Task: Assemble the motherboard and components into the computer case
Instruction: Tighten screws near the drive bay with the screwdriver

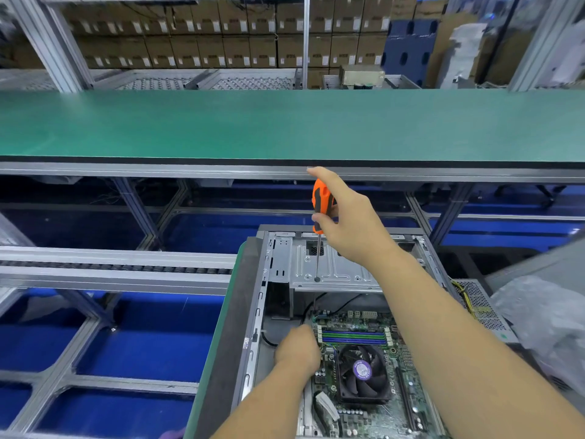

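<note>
The left hand [296, 348] hides its fingers; the motherboard [364, 375] seems cropped below.

Bright, even overhead light, cool white, no harsh shadows. Soft glare on the green bench top [285, 125] and the bare metal of the computer case [335, 267]. Deep shade under the bench, blue floor [136, 340] saturated. Strong wide-angle bending: bench edge and frame rails curved toward the edges. Boxes [196, 36] at the back soft and smeared. Plastic wrap [544, 324] at right blurred. Centre fairly sharp, slight motion softness.
</note>
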The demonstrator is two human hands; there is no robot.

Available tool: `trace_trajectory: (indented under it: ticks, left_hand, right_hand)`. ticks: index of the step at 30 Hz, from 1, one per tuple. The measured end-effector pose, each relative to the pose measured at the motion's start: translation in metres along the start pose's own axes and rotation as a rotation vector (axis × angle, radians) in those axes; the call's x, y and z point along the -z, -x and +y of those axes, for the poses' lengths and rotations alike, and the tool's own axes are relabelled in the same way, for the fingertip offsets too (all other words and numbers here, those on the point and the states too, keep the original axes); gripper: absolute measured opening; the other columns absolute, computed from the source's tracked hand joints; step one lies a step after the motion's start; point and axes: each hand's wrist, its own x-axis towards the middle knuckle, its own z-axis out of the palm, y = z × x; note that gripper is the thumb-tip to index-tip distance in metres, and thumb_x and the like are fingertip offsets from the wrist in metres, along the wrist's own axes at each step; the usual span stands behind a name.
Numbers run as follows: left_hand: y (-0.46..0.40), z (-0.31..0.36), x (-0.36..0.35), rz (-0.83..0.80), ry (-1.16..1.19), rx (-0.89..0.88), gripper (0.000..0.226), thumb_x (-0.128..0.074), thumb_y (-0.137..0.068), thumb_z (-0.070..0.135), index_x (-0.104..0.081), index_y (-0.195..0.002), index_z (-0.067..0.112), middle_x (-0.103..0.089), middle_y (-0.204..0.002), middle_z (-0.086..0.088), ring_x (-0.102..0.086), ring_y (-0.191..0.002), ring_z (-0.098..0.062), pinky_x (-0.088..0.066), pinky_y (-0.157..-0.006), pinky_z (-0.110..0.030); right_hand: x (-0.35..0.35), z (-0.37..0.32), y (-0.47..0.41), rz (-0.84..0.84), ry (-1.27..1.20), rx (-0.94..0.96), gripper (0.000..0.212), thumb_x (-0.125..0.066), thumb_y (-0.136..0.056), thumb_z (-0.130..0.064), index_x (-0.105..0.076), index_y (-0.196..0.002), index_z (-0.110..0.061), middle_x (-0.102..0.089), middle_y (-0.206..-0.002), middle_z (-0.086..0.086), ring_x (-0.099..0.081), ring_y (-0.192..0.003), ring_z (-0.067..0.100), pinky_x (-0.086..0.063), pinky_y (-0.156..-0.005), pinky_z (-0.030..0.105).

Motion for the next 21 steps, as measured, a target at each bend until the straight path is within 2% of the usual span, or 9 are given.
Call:
trace_trajectory:
  ticks: [5, 11, 13, 17, 19, 21]
  left_hand:
    - [-0.004, 0.002, -0.004, -0.013, -0.017, -0.017, 0.031, -0.047, -0.09, -0.001, -0.057, -0.116, 0.01, -0.063, -0.12, -0.01, -0.063, -0.107, -0.029, -0.052, -0.086, -0.037]
    - [-0.003, 0.001, -0.004, -0.011, -0.034, -0.036, 0.034, -0.047, -0.09, -0.002, -0.055, -0.121, 0.008, -0.061, -0.124, -0.011, -0.062, -0.11, -0.03, -0.053, -0.09, -0.038]
    - [-0.002, 0.001, -0.004, -0.011, -0.033, -0.035, 0.035, -0.046, -0.09, -0.003, -0.055, -0.122, 0.008, -0.06, -0.124, -0.012, -0.062, -0.111, -0.03, -0.053, -0.09, -0.039]
    - [0.0, 0.002, -0.002, -0.016, -0.038, -0.035, 0.035, -0.046, -0.09, -0.002, -0.054, -0.123, 0.008, -0.06, -0.124, -0.012, -0.062, -0.11, -0.03, -0.053, -0.09, -0.039]
    - [0.001, 0.002, -0.001, -0.02, -0.034, -0.036, 0.035, -0.046, -0.09, -0.003, -0.054, -0.122, 0.008, -0.06, -0.124, -0.011, -0.062, -0.11, -0.03, -0.053, -0.089, -0.039]
    - [0.001, 0.002, 0.0, -0.019, -0.035, -0.039, 0.034, -0.046, -0.09, -0.002, -0.054, -0.121, 0.009, -0.06, -0.124, -0.011, -0.062, -0.109, -0.03, -0.053, -0.089, -0.039]
  right_hand:
    - [-0.001, -0.001, 0.001, 0.017, 0.013, 0.027, 0.069, -0.066, -0.094, -0.002, -0.038, -0.145, -0.04, -0.057, -0.1, -0.004, -0.061, -0.085, 0.022, -0.057, -0.084, 0.038]
    - [-0.003, -0.003, 0.003, 0.029, 0.043, 0.063, 0.064, -0.068, -0.093, -0.003, -0.042, -0.142, -0.034, -0.056, -0.099, -0.006, -0.059, -0.085, 0.022, -0.055, -0.085, 0.04]
    - [-0.003, -0.003, 0.003, 0.043, 0.057, 0.082, 0.063, -0.071, -0.091, -0.005, -0.045, -0.14, -0.033, -0.057, -0.098, -0.005, -0.059, -0.084, 0.023, -0.055, -0.085, 0.04]
    - [-0.001, -0.005, 0.004, 0.076, 0.107, 0.096, 0.059, -0.078, -0.088, -0.017, -0.05, -0.137, -0.033, -0.054, -0.09, -0.015, -0.058, -0.082, 0.02, -0.054, -0.085, 0.039]
    - [0.004, -0.004, 0.005, 0.078, 0.046, 0.099, 0.059, -0.076, -0.089, -0.017, -0.051, -0.14, -0.033, -0.06, -0.095, -0.01, -0.063, -0.088, 0.02, -0.055, -0.089, 0.038]
    - [0.009, -0.002, 0.004, 0.041, -0.038, 0.08, 0.06, -0.07, -0.092, -0.011, -0.049, -0.142, -0.037, -0.065, -0.103, 0.001, -0.066, -0.095, 0.025, -0.057, -0.091, 0.04]
